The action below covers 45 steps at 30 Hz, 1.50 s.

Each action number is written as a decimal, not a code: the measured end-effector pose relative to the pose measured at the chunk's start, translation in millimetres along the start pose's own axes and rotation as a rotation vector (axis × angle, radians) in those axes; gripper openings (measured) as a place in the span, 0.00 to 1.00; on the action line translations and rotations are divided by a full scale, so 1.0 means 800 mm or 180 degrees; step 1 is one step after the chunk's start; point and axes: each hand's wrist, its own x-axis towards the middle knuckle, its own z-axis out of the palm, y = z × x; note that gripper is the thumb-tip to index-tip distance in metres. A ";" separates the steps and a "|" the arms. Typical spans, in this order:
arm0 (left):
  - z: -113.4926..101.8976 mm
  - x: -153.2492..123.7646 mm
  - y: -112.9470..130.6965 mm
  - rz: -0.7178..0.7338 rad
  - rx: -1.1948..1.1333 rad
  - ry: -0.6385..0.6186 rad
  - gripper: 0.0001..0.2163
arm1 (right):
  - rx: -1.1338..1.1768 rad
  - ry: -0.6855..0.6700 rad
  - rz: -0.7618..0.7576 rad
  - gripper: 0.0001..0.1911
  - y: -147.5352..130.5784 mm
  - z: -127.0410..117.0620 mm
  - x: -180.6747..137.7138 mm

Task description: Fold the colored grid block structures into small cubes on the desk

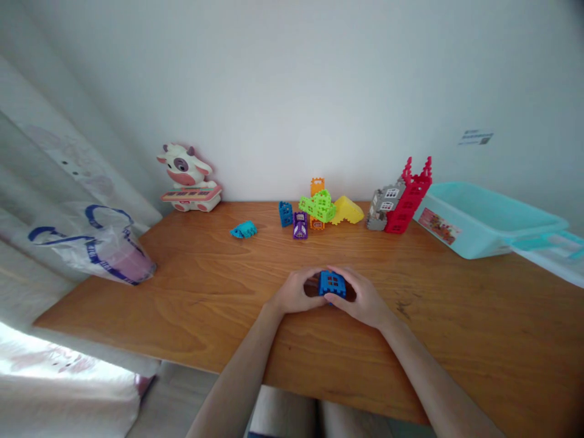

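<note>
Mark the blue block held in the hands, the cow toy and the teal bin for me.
blue block [332,283]: head view, on its windowed upper face.
cow toy [185,170]: head view, on its head.
teal bin [497,240]: head view, on its near side wall.

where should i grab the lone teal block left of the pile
Likely from above, pinching its long sides: the teal block lies low and alone on the table, free all round. The left hand and right hand hold the blue block.

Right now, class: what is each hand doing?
Left hand: closed around the blue window block.
Right hand: closed on the same blue window block.
</note>
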 end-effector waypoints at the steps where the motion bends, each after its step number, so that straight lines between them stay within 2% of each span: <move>1: -0.001 0.000 0.001 -0.0012 -0.0042 -0.0041 0.27 | -0.0006 -0.0017 -0.0001 0.27 0.001 0.000 0.000; 6: -0.004 -0.001 0.001 -0.0117 -0.0264 -0.0229 0.25 | 0.0010 0.0046 -0.0021 0.22 0.003 -0.002 -0.001; 16: -0.006 -0.001 -0.010 -0.0427 -0.0954 -0.0366 0.24 | -0.0095 0.0031 -0.0088 0.21 -0.001 -0.003 -0.003; 20: -0.006 -0.003 -0.021 -0.0519 -0.1236 -0.0116 0.23 | 0.0177 0.0305 0.0144 0.19 0.002 -0.006 -0.004; 24: -0.002 -0.004 -0.026 -0.0485 -0.1128 0.0035 0.24 | 0.0193 0.0277 0.0199 0.21 0.001 -0.004 0.001; 30: -0.003 0.008 -0.027 -0.0428 -0.1202 0.0955 0.22 | 0.0356 0.0499 0.0417 0.25 0.008 0.003 0.004; 33: -0.006 0.011 -0.026 -0.0569 -0.1449 0.1171 0.21 | 0.0515 0.0556 0.0563 0.26 0.015 0.004 0.003; 38: -0.003 0.011 -0.024 -0.0940 -0.2124 0.1219 0.23 | 0.0714 0.0871 0.0864 0.15 0.019 -0.003 0.007; 40: -0.001 0.011 -0.024 -0.1020 -0.2140 0.1303 0.26 | 0.0812 0.0960 0.1022 0.17 0.018 -0.006 0.009; 42: 0.001 0.013 -0.024 -0.1080 -0.1996 0.1434 0.27 | 0.0912 0.1030 0.1243 0.24 0.018 -0.009 0.010; 45: 0.003 0.016 -0.025 -0.1270 -0.2015 0.1588 0.24 | 0.1204 0.1097 0.1531 0.28 0.020 -0.008 0.011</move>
